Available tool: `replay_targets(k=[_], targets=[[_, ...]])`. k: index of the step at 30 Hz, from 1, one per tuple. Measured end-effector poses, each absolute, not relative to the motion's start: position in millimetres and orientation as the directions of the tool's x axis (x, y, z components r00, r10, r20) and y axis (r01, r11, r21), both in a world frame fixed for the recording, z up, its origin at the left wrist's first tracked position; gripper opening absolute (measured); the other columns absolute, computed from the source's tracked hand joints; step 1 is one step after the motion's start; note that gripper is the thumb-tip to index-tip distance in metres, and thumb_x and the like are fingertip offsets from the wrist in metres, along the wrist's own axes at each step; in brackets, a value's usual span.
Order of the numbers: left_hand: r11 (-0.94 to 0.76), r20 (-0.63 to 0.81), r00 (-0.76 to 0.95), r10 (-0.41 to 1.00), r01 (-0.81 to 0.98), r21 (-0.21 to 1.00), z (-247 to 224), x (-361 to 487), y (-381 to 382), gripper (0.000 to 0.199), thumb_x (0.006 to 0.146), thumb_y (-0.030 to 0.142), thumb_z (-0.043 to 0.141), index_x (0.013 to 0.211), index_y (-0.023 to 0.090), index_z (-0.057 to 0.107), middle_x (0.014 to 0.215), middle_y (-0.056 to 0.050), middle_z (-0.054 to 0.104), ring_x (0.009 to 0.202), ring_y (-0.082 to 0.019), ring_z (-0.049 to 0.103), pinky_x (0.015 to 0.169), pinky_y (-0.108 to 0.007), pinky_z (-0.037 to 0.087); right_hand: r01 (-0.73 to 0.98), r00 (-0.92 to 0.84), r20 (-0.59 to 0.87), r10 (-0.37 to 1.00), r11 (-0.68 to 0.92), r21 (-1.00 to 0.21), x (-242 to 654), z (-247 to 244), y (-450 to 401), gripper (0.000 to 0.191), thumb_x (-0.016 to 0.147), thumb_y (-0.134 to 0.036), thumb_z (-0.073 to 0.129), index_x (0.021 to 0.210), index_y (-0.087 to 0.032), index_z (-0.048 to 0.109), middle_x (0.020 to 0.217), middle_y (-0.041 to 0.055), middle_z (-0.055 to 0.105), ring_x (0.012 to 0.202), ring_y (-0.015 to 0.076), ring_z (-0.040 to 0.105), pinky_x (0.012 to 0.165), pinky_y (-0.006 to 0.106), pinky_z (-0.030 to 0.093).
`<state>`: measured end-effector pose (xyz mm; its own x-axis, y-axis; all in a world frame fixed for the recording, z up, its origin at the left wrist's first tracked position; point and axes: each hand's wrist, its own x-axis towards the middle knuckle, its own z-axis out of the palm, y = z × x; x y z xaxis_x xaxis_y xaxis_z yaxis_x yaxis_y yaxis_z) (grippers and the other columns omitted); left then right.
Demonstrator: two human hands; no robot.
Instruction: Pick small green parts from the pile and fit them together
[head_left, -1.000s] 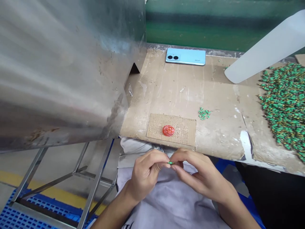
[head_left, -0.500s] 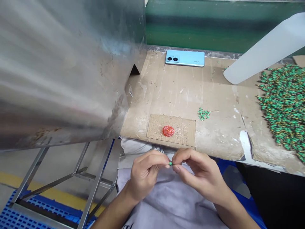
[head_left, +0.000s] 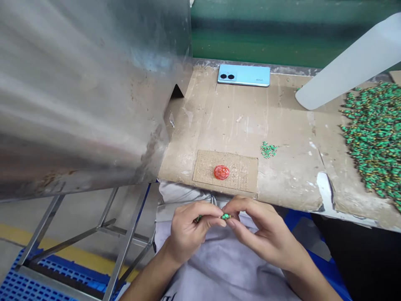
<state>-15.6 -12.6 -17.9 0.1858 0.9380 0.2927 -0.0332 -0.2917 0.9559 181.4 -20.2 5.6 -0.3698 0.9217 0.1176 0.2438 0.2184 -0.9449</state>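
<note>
Above my lap, just in front of the table edge, my left hand (head_left: 194,228) pinches a small green piece (head_left: 225,216) between thumb and forefinger. More green shows inside its curled fingers. My right hand (head_left: 261,232) has its thumb and forefinger closed at the other end of the same piece. Beyond the hands, a red translucent oval (head_left: 222,172) lies on a small cardboard rectangle (head_left: 247,173). A small cluster of green bits (head_left: 268,149) is on the table to the right, and a large pile of green and gold pieces (head_left: 376,138) covers the right end.
A light blue phone (head_left: 244,75) lies at the back of the cardboard-covered table (head_left: 225,117). A white tube-like object (head_left: 347,62) slants over the back right. A large metal panel (head_left: 94,92) fills the left, above a metal frame (head_left: 125,242).
More of the green piece now shows between my fingertips, and green has come into view within my left hand's fingers. My right fingertips have shifted slightly.
</note>
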Motion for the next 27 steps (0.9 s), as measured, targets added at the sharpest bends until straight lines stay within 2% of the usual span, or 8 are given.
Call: replay_targets(k=[9,15,22,27], targets=[[-0.370,0.369,0.208,0.906,-0.037,0.928,-15.8,-13.1,-10.5,0.004,0.098,0.022,0.077,0.099,0.018,0.075,0.079,-0.002,0.082,0.069,-0.015,0.079,0.065,-0.021,0.063,0.255,-0.392,0.189,0.900,0.304,-0.918,182.8,6.9,-18.6,0.011,0.102,-0.015,0.060,0.110,-0.021,0.065,0.084,-0.0002,0.069,0.071,0.0119,0.064,0.064,0.023,0.054],[-0.445,0.441,0.175,0.880,-0.022,0.895,-13.1,-14.0,-9.6,0.004,0.098,0.019,0.077,0.097,0.016,0.075,0.080,-0.003,0.083,0.069,-0.014,0.080,0.063,-0.017,0.063,0.182,-0.401,0.330,0.855,0.428,-0.885,181.5,3.2,-17.7,0.018,0.101,-0.009,0.061,0.115,-0.019,0.065,0.090,0.0031,0.073,0.076,0.0141,0.068,0.066,0.025,0.057],[-0.457,0.455,0.146,0.878,-0.020,0.889,-12.1,-11.5,-11.1,0.005,0.100,0.022,0.075,0.097,0.019,0.076,0.075,0.000,0.081,0.070,-0.016,0.081,0.067,-0.020,0.066,0.183,-0.389,0.396,0.832,0.491,-0.852,178.6,4.7,-16.8,0.022,0.098,-0.005,0.060,0.115,-0.019,0.065,0.087,0.0047,0.075,0.073,0.0165,0.068,0.063,0.029,0.058],[-0.389,0.387,0.120,0.914,-0.012,0.921,-12.5,-10.3,-14.0,0.010,0.097,0.029,0.078,0.094,0.019,0.077,0.079,-0.001,0.083,0.068,-0.016,0.080,0.065,-0.022,0.066,0.168,-0.369,0.391,0.843,0.474,-0.864,178.3,5.3,-17.7,0.023,0.097,-0.004,0.062,0.116,-0.017,0.066,0.088,0.0055,0.076,0.075,0.0159,0.069,0.064,0.028,0.059]])
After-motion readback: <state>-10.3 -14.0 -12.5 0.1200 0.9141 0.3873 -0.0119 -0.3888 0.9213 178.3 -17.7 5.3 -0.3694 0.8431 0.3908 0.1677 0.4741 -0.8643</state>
